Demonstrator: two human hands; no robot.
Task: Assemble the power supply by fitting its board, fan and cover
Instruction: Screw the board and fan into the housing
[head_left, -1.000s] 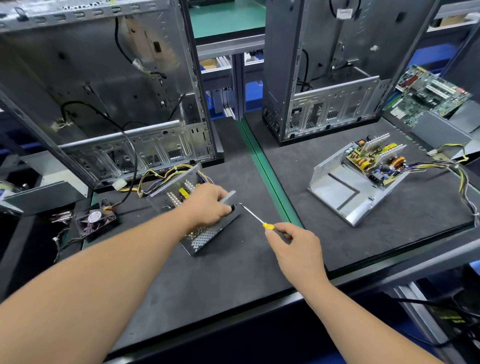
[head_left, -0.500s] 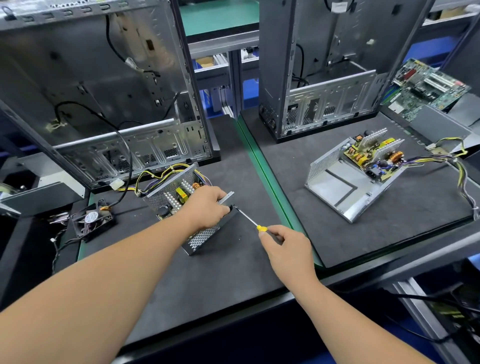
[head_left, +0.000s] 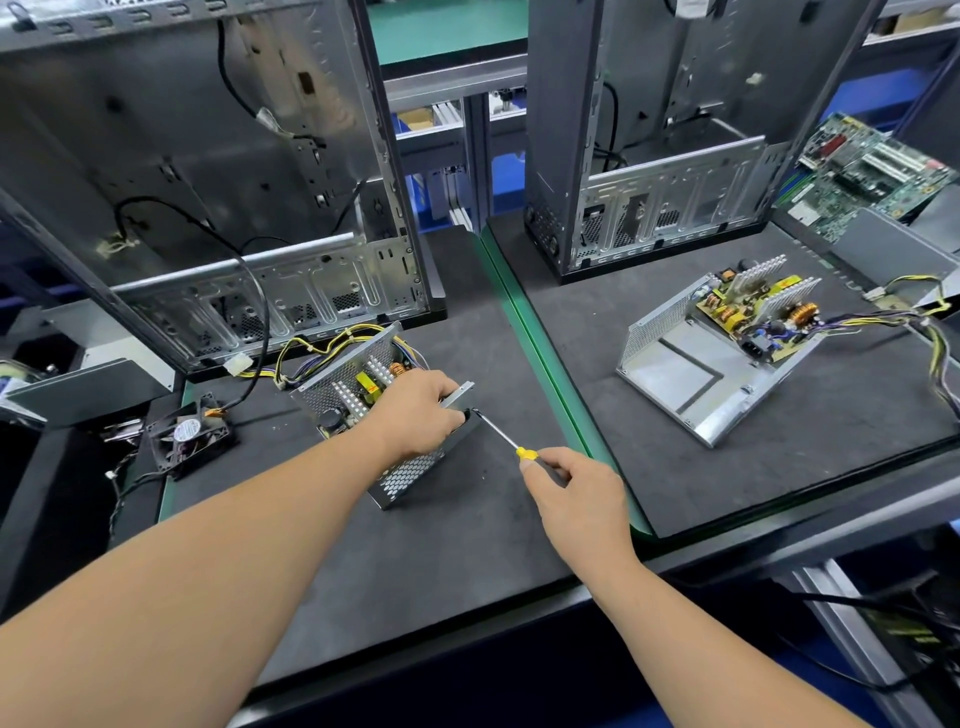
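Observation:
An open perforated metal power supply case (head_left: 340, 387) with its board inside lies tilted on the dark mat, yellow wires trailing behind it. My left hand (head_left: 421, 413) grips the case's right end wall from above. My right hand (head_left: 574, 493) holds a screwdriver (head_left: 501, 439) with a yellow collar; its tip touches the case's end wall just beside my left fingers. A small black fan (head_left: 189, 434) lies loose on the mat to the left of the case.
A second open power supply (head_left: 719, 353) with board and cable bundle rests on the right mat. Two bare computer cases (head_left: 218, 176) (head_left: 654, 140) stand at the back. A green motherboard (head_left: 867, 174) lies far right. A green strip (head_left: 540, 353) divides the mats.
The screwdriver tip has moved left from free air onto the case's end wall. My left hand has kept its grip on the case.

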